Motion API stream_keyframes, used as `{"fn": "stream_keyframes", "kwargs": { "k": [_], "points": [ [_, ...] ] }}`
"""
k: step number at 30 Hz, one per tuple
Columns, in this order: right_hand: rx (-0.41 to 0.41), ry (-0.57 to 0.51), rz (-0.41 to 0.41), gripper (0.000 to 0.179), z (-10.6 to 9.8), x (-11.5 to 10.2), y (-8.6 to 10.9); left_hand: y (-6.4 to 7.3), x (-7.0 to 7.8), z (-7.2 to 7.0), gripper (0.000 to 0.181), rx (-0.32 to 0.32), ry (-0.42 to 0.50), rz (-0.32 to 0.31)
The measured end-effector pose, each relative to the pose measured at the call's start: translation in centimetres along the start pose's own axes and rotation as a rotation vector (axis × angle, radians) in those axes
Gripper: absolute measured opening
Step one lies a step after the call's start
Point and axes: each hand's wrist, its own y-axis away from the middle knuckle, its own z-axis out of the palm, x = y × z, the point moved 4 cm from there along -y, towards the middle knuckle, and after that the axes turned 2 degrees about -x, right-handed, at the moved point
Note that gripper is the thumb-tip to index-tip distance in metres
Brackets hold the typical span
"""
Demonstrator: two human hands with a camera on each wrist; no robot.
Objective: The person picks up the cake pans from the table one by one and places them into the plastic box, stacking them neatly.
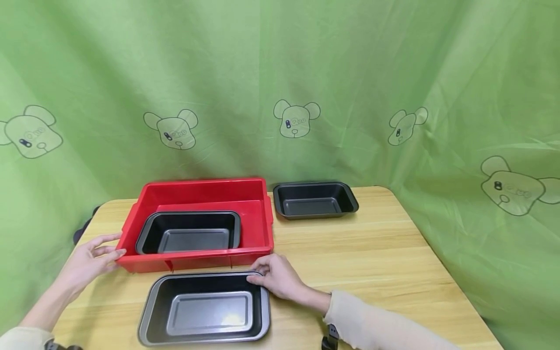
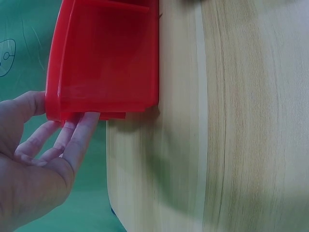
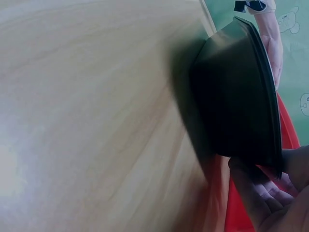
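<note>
A large dark loaf pan (image 1: 210, 313) lies at the table's front, below a red plastic bin (image 1: 201, 190). My right hand (image 1: 280, 277) grips the pan's back right corner, thumb over the rim and fingers under it. From the right wrist view, the dark outer side of that pan (image 3: 236, 96) shows above the fingers. At the bin's front left corner, my left hand (image 1: 89, 260) pinches the rim, its fingers (image 2: 82, 137) tucked beneath in the left wrist view. Inside the bin sits a second loaf pan (image 1: 192, 238), partly hidden by the front wall.
Another dark loaf pan (image 1: 310, 206) stands at the back, just right of the bin. Under everything is a light wooden table (image 1: 372, 272). A green curtain (image 1: 341, 73) with printed bear heads hangs behind the table and along both sides.
</note>
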Motion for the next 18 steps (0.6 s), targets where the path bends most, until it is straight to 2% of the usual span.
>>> {"fn": "stream_keyframes", "kwargs": {
  "k": [7, 18],
  "points": [
    [-0.003, -0.019, 0.004, 0.012, -0.24, 0.05, 0.36, 0.02, -0.04, -0.07, 0.045, 0.001, -0.006, -0.006],
    [0.005, -0.011, -0.038, 0.012, -0.90, -0.27, 1.01, -0.05, -0.11, -0.11, 0.059, -0.001, -0.019, -0.012]
  ]
}}
